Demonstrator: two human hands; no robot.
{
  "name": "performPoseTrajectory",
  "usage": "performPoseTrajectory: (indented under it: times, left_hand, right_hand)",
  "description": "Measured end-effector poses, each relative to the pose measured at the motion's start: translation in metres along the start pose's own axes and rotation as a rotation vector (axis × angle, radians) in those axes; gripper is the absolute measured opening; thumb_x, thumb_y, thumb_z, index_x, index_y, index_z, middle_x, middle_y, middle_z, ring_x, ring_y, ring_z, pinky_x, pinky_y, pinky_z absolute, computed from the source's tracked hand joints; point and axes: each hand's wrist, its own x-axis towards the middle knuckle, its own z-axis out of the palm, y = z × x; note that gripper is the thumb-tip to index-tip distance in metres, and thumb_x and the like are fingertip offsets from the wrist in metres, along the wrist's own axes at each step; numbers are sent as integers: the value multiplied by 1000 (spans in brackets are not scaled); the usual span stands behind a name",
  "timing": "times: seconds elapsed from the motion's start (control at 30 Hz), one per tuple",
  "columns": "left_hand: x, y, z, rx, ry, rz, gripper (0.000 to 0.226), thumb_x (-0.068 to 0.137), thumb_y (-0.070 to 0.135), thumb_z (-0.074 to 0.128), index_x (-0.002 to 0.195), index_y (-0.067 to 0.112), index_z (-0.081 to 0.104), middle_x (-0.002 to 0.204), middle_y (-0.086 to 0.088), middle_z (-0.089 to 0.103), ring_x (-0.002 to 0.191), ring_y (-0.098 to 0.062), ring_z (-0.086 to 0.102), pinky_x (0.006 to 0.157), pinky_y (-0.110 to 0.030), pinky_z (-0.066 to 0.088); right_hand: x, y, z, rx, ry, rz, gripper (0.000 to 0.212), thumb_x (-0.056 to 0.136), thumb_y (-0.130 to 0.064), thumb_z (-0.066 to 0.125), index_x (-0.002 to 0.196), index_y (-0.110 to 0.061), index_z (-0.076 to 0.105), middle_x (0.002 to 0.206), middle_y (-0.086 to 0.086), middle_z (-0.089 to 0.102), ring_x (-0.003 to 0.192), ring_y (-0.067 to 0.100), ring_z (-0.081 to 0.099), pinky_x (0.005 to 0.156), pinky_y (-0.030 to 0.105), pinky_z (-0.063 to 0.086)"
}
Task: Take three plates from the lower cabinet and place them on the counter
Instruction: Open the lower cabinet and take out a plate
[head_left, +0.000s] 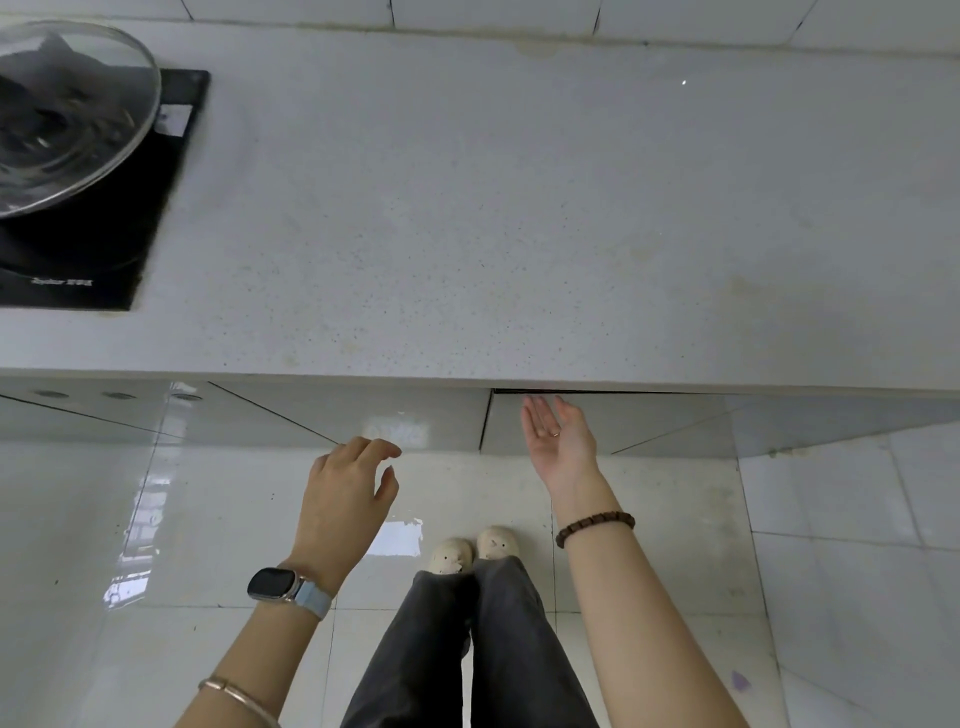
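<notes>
1. Position: the person stands at a pale speckled counter (519, 208), looking straight down; feet in light slippers (475, 553) are on the glossy tiled floor (130, 519), close to the cabinet front
2. Right hand (558, 439): palm up, fingers spread and released, grasping nothing. Its fingertips reach the top edge of the right cabinet door (597, 421), just under the counter lip, where a thin dark gap shows. A beaded bracelet (595, 527) sits on that wrist
3. Left hand (345, 488): loosely curled, palm down, empty, hanging in front of the left cabinet door (363, 410) without touching it. A smartwatch (278, 584) and a bangle (234, 691) are on that arm
4. Task items: no plates are in view. They are presumably behind the cabinet doors, which look shut or barely cracked, so their position cannot be confirmed. None stands on the counter
5. Counter condition: the middle and right are bare. At far left a glass lid (72, 114) rests over dark cookware on a black cooktop (104, 249)
6. Assessed stage: opening the door, before any plate is fetched
7. Risks:
   - No handle is visible, so fingertips could slip off the door edge
   - The door may swing into the shins, given how near the person stands
   - The glossy floor could be slippery when crouching
   - Lifting three plates together invites dropping one
   - A rising plate may strike the overhanging counter lip
   - Plates set too far left could knock the glass lid
</notes>
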Motion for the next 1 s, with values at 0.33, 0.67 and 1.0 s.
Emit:
performPoseTrajectory:
  times: [0.33,0.67,1.0]
  left_hand:
    - [2,11,-4,25,-13,81,25,84,10,64,108,17,66,103,-1,68,95,-25,64,89,-40,49]
    - [36,77,45,-30,-103,444,52,89,10,56,139,4,43,145,-13,45,132,-26,44,113,-33,31]
    - [34,90,57,180,-35,404,59,96,29,36,150,8,22,159,-9,21,148,-22,16,119,-47,21]
  right_hand:
    - [-5,-4,9,17,2,-12,9,97,-8,48,97,-3,55,104,16,56,94,30,60,94,38,48]
    - [-1,-8,3,-43,4,-23,20,99,-19,44,87,-6,53,92,12,55,88,27,60,93,37,46]
    - [-22,-5,-42,-98,-3,2,31,98,-26,47,115,-1,54,105,17,56,105,28,57,102,36,44]
